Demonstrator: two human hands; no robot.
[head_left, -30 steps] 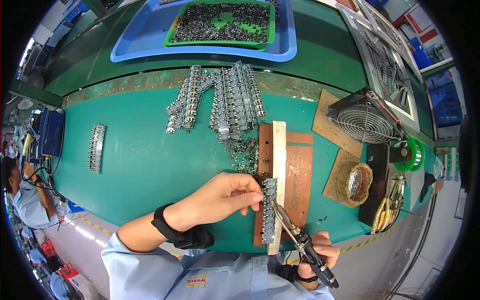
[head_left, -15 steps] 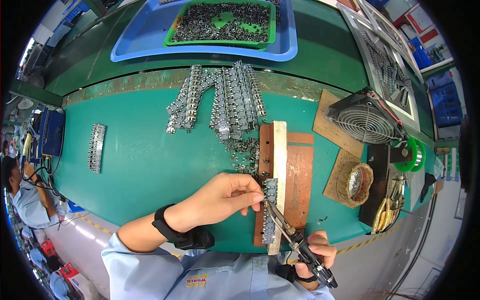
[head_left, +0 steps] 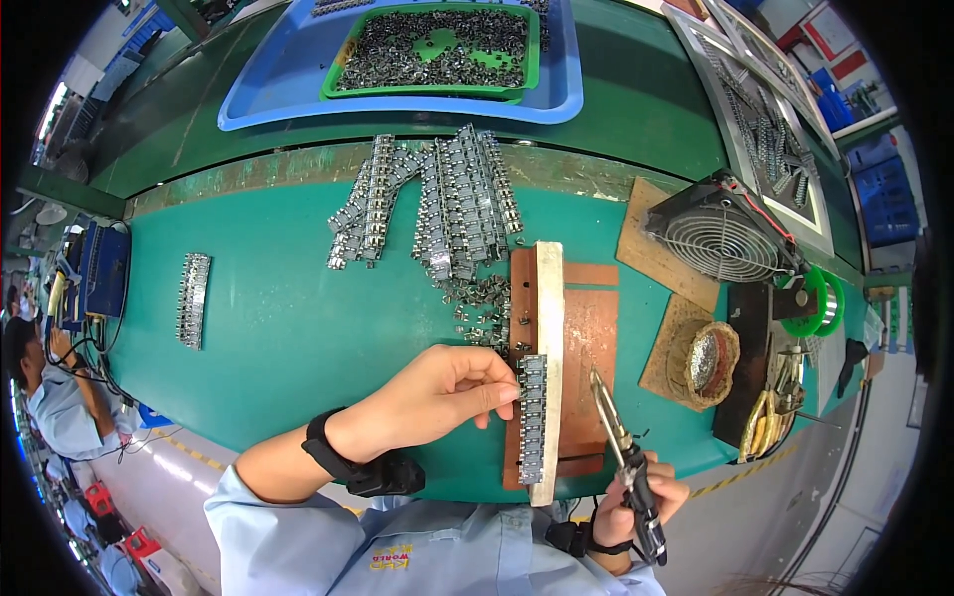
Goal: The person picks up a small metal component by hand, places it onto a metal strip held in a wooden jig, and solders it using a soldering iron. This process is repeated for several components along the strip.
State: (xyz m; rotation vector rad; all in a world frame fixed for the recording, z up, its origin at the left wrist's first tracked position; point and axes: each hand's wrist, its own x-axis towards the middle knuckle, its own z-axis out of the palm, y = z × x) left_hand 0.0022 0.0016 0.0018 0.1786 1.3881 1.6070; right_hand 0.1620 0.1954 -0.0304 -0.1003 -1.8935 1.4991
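My left hand (head_left: pixel 437 392) pinches a strip of small metal parts (head_left: pixel 532 419) that lies against a pale upright bar (head_left: pixel 549 348) on a brown board (head_left: pixel 588 338). My right hand (head_left: pixel 636 502) grips a soldering iron (head_left: pixel 618 437) by its black handle. The iron's tip points up and away, lifted clear to the right of the strip, over the brown board. A dark band sits on my left wrist.
Several finished metal strips (head_left: pixel 437 199) lie fanned out beyond the board, with loose parts (head_left: pixel 482 303) beside them. A lone strip (head_left: pixel 192 298) rests at the left. A green tray of parts (head_left: pixel 437 50) sits in a blue tray (head_left: pixel 258 104). Fan (head_left: pixel 720 238), brass-wool cleaner (head_left: pixel 711 358) and solder spool (head_left: pixel 820 298) stand right.
The soldering iron has lifted off the strip and swung to the right, over the board. My left hand stays on the strip.
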